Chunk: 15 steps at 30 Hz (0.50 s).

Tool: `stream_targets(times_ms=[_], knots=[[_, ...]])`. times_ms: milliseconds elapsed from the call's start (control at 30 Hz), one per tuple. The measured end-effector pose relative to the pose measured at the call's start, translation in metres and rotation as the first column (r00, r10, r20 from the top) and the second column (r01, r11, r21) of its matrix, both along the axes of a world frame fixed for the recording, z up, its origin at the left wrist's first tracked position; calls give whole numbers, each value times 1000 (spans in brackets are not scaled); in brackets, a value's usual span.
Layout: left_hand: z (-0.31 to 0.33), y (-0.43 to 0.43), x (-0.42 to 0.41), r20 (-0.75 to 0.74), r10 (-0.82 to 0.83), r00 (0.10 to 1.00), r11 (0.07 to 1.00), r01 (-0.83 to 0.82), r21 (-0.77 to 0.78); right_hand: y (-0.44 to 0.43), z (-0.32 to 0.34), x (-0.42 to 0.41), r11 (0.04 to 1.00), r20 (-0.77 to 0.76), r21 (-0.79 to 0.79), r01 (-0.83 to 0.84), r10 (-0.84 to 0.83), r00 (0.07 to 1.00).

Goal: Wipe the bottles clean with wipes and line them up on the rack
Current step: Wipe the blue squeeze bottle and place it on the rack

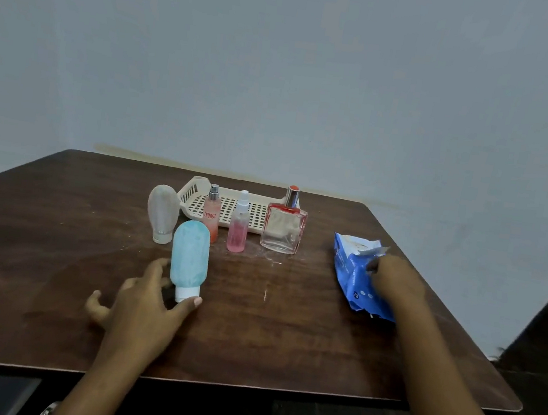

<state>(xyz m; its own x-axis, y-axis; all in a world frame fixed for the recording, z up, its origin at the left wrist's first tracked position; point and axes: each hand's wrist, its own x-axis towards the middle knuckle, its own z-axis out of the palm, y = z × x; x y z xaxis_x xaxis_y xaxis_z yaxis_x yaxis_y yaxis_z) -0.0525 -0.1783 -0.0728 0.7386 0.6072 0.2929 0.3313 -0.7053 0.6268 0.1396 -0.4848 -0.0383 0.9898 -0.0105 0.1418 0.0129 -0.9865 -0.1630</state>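
Turquoise plastic bottle (190,252) stands upright within our spread left hand (147,298); right hand (395,277) at blue wipes pack (349,271), grip hidden.

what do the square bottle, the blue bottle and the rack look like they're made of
The square bottle is likely glass: clear, glossy, with thick see-through walls. The blue bottle is probably soft plastic or silicone: matte, cloudy surface. The rack looks like beige plastic: a moulded grid of holes.
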Motion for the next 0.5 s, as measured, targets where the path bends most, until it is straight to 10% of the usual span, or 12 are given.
stream_targets(times_ms=[500], knots=[[1,2,4,-44,-12,999,1000,11,-28,4,-7,2,992,171,101,71,-88,981]])
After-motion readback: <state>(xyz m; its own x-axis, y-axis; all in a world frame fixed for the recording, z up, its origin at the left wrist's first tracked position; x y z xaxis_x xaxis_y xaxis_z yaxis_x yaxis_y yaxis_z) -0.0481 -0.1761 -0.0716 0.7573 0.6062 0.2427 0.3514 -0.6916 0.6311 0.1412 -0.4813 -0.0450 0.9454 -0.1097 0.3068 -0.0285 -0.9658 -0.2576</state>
